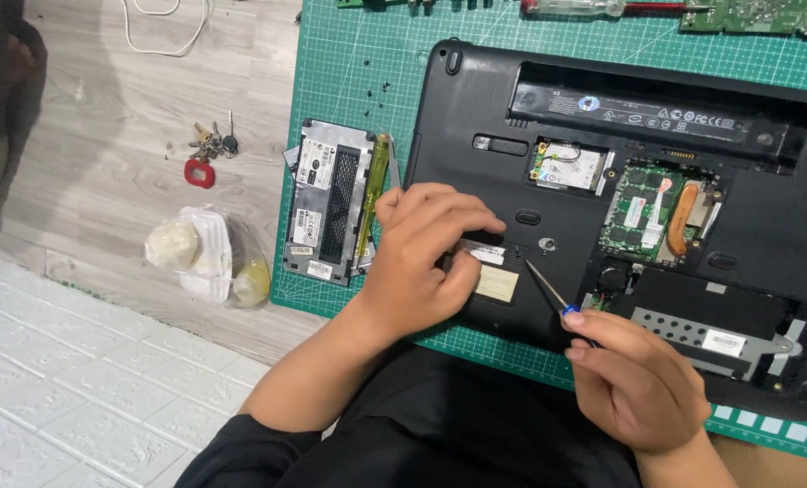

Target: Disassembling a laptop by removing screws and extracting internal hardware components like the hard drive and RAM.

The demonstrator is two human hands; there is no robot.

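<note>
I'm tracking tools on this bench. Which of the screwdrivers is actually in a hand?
The thin precision screwdriver in the right hand, tip on the laptop. The yellow-handled one and the red-tipped one lie untouched on the mat.

A grey wood-grain floor (105,136) fills the upper left of the frame. A white brick-patterned panel (78,389) covers the lower left. A green gridded cutting mat (349,54) spreads across the centre and right. Light is even and soft.

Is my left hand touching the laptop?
Touching: the head view shows the left hand resting its fingers flat on the laptop base.
</note>
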